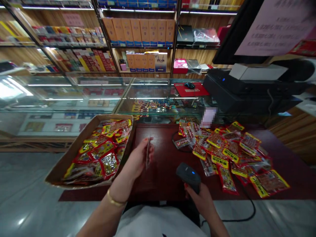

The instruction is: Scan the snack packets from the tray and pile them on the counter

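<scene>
My left hand (pixel 141 153) is closed on a thin snack packet (pixel 147 153), seen nearly edge-on over the dark red tabletop (pixel 160 181). A black barcode scanner (pixel 189 176) with a small blue light is gripped in my right hand (pixel 201 197), its head pointing up and left. To the left of my left hand stands an open cardboard box (pixel 55 169) filled with red and yellow snack packets (pixel 101 148). Beyond my right hand, a loose pile of similar packets (pixel 222 148) spreads over the right side of the table.
A glass display counter (pixel 148 87) runs behind the table. On it are a red mouse pad (pixel 181 89) with a mouse (pixel 189 85), and a black machine (pixel 229 95) below a monitor (pixel 269 29). A black cable (pixel 247 219) hangs past the front edge. Stocked shelves (pixel 138 46) line the wall.
</scene>
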{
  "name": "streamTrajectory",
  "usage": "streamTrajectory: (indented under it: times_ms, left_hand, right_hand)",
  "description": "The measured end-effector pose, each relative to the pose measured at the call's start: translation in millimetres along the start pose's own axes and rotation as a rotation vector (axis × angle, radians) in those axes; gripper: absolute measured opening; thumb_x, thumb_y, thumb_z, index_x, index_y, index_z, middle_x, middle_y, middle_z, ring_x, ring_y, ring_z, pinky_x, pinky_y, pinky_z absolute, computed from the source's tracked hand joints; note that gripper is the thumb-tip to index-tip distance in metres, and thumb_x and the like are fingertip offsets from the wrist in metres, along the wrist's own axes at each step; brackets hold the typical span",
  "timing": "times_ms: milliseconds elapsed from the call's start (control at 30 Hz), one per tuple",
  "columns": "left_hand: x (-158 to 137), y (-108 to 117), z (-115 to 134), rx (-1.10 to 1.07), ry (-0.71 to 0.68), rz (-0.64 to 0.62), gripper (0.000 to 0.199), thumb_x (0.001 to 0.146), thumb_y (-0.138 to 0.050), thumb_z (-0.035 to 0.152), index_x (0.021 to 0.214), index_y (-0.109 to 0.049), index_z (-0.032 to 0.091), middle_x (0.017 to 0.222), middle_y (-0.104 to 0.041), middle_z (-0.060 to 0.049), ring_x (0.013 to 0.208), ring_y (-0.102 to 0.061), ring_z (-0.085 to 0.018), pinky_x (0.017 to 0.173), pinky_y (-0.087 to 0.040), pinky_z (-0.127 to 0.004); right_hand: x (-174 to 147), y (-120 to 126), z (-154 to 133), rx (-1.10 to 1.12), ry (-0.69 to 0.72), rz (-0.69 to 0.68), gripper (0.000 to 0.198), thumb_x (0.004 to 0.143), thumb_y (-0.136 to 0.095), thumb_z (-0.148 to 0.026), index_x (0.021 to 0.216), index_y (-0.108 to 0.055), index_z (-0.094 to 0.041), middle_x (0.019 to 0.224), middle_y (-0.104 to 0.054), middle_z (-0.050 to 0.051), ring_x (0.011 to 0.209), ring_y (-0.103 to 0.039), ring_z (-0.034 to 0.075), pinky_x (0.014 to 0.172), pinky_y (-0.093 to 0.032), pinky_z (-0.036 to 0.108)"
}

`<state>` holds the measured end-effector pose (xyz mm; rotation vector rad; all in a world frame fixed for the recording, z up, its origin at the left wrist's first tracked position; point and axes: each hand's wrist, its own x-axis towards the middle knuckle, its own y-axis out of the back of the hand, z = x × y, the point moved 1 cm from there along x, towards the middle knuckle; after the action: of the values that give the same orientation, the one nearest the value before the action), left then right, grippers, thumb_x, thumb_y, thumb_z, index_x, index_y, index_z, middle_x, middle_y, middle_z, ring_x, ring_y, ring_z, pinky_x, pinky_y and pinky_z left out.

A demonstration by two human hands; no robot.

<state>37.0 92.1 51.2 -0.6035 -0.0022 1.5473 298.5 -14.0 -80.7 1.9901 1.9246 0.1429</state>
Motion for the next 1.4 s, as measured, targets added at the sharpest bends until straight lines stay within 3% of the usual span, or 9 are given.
streamTrajectory:
  times_ms: [100, 233, 367, 500, 700, 867, 1067, 1267, 1400]
  left_hand:
    - [21.4, -9.2, -33.5, -0.289, 0.325, -0.200, 0.032, 0.092, -0.057, 0.048, 0.092, -0.061, 0.017, 0.073, -0.063, -0.002, 0.050, -0.053, -0.010, 0.040, -0.036, -0.018]
    - [26.7, 8.5, -50.7, -0.358, 0.395, -0.278, 0.023, 0.091, -0.057, 0.023, 0.108, -0.066, 0.011, 0.099, -0.074, -0.014, 0.069, -0.071, -0.018, 0.046, -0.050, -0.021]
    - [23.2, 17.5, -49.0, -0.332, 0.394, -0.292, 0.033, 0.094, -0.056, 0.023, 0.123, -0.064, 0.011, 0.123, -0.072, -0.017, 0.092, -0.076, -0.026, 0.066, -0.064, -0.033]
    - [20.3, 11.3, -46.8, -0.317, 0.368, -0.236, 0.034, 0.099, -0.052, 0.030, 0.120, -0.068, 0.008, 0.131, -0.069, -0.020, 0.093, -0.076, -0.026, 0.073, -0.064, -0.034]
    - [14.5, -0.2, -52.1, -0.230, 0.028, -0.052, 0.032, 0.097, -0.060, 0.035, 0.124, -0.066, 0.018, 0.134, -0.069, -0.015, 0.091, -0.076, -0.023, 0.068, -0.063, -0.031]
    - [14.9, 0.8, -54.7, -0.112, 0.149, -0.164, 0.033, 0.095, -0.062, 0.036, 0.118, -0.069, 0.014, 0.125, -0.072, -0.019, 0.088, -0.076, -0.025, 0.062, -0.062, -0.030]
    - [19.5, 0.7, -61.7, -0.051, 0.238, -0.190, 0.032, 0.091, -0.066, 0.036, 0.114, -0.071, 0.015, 0.120, -0.074, -0.019, 0.087, -0.076, -0.026, 0.061, -0.060, -0.030]
    - [16.7, -7.2, -59.3, -0.113, 0.268, -0.194, 0.029, 0.091, -0.061, 0.026, 0.116, -0.068, 0.013, 0.121, -0.074, -0.019, 0.086, -0.077, -0.024, 0.064, -0.061, -0.030]
    - [27.0, -22.0, -57.2, -0.155, 0.257, -0.097, 0.024, 0.088, -0.057, 0.017, 0.108, -0.069, 0.011, 0.108, -0.078, -0.014, 0.081, -0.076, -0.019, 0.067, -0.060, -0.026]
  right_hand:
    - [0.0, 1.3, -2.5, -0.005, -0.012, -0.006, 0.040, 0.083, -0.065, -0.055, 0.072, -0.068, -0.017, 0.055, -0.069, 0.005, 0.052, -0.065, 0.020, 0.055, -0.050, 0.029]
    - [0.0, 2.8, -5.6, -0.010, -0.016, -0.008, 0.038, 0.082, -0.066, -0.053, 0.073, -0.068, -0.017, 0.055, -0.069, 0.004, 0.052, -0.065, 0.021, 0.055, -0.050, 0.029]
    - [1.5, 4.0, -6.5, -0.026, -0.019, -0.019, 0.039, 0.082, -0.064, -0.055, 0.075, -0.068, -0.017, 0.055, -0.070, 0.005, 0.052, -0.066, 0.021, 0.055, -0.051, 0.030]
    - [-3.1, 3.5, -16.0, -0.051, -0.011, -0.012, 0.037, 0.080, -0.066, -0.055, 0.071, -0.066, -0.018, 0.055, -0.070, 0.005, 0.052, -0.065, 0.022, 0.055, -0.050, 0.031]
    - [-24.1, 2.4, -62.1, -0.144, 0.112, -0.069, 0.033, 0.088, -0.062, -0.048, 0.080, -0.073, -0.018, 0.067, -0.075, 0.008, 0.064, -0.070, 0.024, 0.068, -0.055, 0.032]
    - [-30.3, 9.5, -75.6, -0.303, 0.268, -0.140, 0.027, 0.082, -0.066, -0.030, 0.104, -0.075, -0.018, 0.105, -0.079, 0.013, 0.095, -0.075, 0.029, 0.085, -0.057, 0.035]
    - [-34.2, 17.4, -67.5, -0.384, 0.269, -0.197, 0.031, 0.076, -0.066, -0.024, 0.104, -0.075, -0.019, 0.109, -0.078, 0.013, 0.097, -0.074, 0.029, 0.083, -0.058, 0.035]
    - [-31.7, 20.3, -68.1, -0.210, 0.173, -0.157, 0.030, 0.076, -0.069, -0.026, 0.104, -0.076, -0.019, 0.106, -0.079, 0.011, 0.099, -0.073, 0.028, 0.090, -0.054, 0.036]
    - [-12.6, 17.5, -46.2, 0.026, 0.042, -0.066, 0.023, 0.080, -0.067, -0.041, 0.077, -0.070, -0.019, 0.068, -0.074, 0.006, 0.064, -0.070, 0.023, 0.065, -0.054, 0.031]
